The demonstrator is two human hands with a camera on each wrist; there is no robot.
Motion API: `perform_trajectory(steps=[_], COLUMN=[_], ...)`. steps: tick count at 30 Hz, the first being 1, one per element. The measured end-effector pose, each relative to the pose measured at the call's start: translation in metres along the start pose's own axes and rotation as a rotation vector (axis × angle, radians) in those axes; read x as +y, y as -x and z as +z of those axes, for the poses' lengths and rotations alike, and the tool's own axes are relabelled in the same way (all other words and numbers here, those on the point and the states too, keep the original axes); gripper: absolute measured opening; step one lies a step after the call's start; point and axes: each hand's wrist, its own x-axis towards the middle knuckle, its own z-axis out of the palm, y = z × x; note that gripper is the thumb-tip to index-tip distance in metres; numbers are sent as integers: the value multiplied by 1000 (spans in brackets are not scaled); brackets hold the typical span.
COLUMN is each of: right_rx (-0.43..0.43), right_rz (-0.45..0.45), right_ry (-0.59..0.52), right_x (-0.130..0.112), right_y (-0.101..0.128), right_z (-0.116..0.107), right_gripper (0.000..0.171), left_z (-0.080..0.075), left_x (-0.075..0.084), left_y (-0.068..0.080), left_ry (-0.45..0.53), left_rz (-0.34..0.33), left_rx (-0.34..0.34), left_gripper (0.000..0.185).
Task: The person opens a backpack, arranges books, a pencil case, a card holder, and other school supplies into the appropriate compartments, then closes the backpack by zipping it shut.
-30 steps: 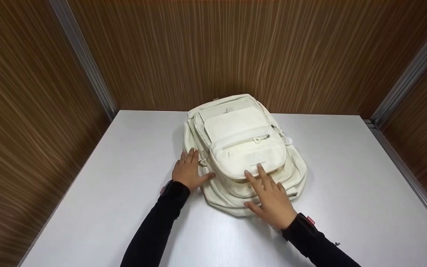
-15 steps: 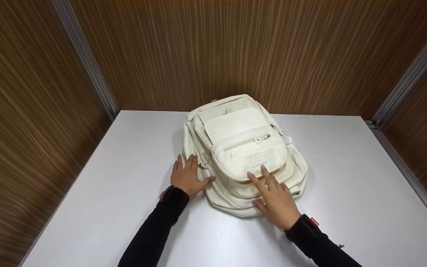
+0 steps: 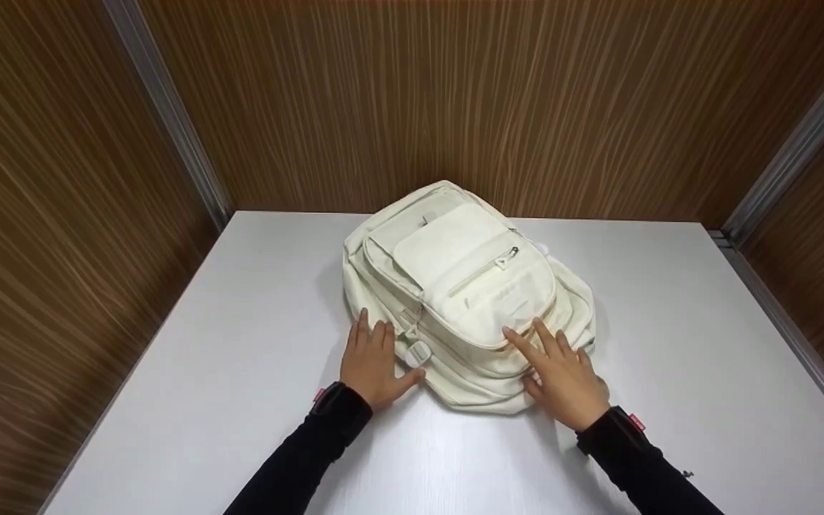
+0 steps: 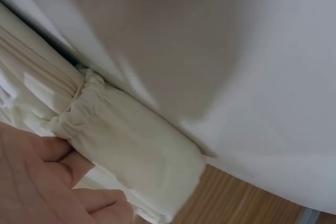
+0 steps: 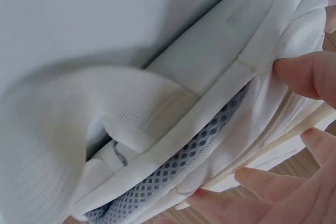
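A cream backpack [image 3: 455,286] lies on the white table with its front pocket and zip facing up. Its top points to the far left and its base to the near right. My left hand [image 3: 373,361] rests along the left side, by a pale strap buckle [image 3: 418,354]. In the left wrist view its fingers touch the gathered side pocket [image 4: 134,140]. At the near right end, my right hand [image 3: 562,375] has spread fingers touching the lower front. The right wrist view shows that hand beside the bag's edge, with dark mesh [image 5: 178,161] and a wide strap [image 5: 136,98].
The white table [image 3: 226,336] surrounds the bag. A wood-grain panel [image 3: 412,107] stands close behind the backpack, with further panels at left and right. Metal strips [image 3: 176,129] run along the corners.
The backpack has turned counterclockwise on the table, its top going left and its base right. My right hand has moved right with the base; my left hand has come slightly nearer and right.
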Motion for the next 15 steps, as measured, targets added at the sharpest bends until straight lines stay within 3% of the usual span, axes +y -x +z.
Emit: perform_trajectory(steps=[10,15], right_rx=[32,59], right_rz=[29,34], right_ry=[4,-11], right_x=[29,35], right_y=[-3,-6], right_z=[-2,-2], right_gripper=[71,73], left_z=[-6,-9], left_x=[33,37], left_y=[19,23], left_ry=[-38,-35], left_rz=[65,76], left_rx=[19,-4], left_gripper=[101,99])
